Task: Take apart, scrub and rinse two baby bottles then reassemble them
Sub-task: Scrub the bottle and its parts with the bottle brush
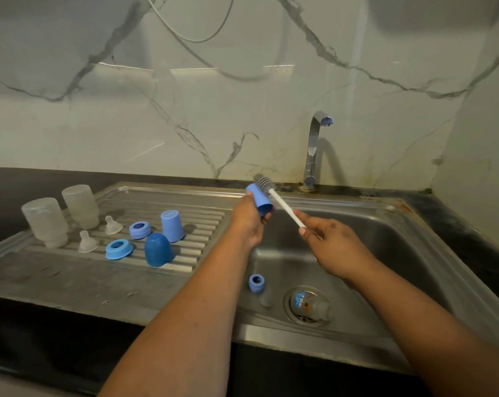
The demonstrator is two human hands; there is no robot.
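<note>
My left grip (249,222) clamps a blue cap (259,199), my right (332,243) pinches the brush (282,206) (bristles seemingly outside it); wet plastic could slip into the sink (385,239).

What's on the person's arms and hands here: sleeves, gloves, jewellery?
Nothing worn that shows. Both forearms are bare up to the frame edge: no sleeves, gloves, watch or bands. The left hand and right hand show no rings on the visible fingers. The right hand has a fingernail that looks pale pink.
</note>
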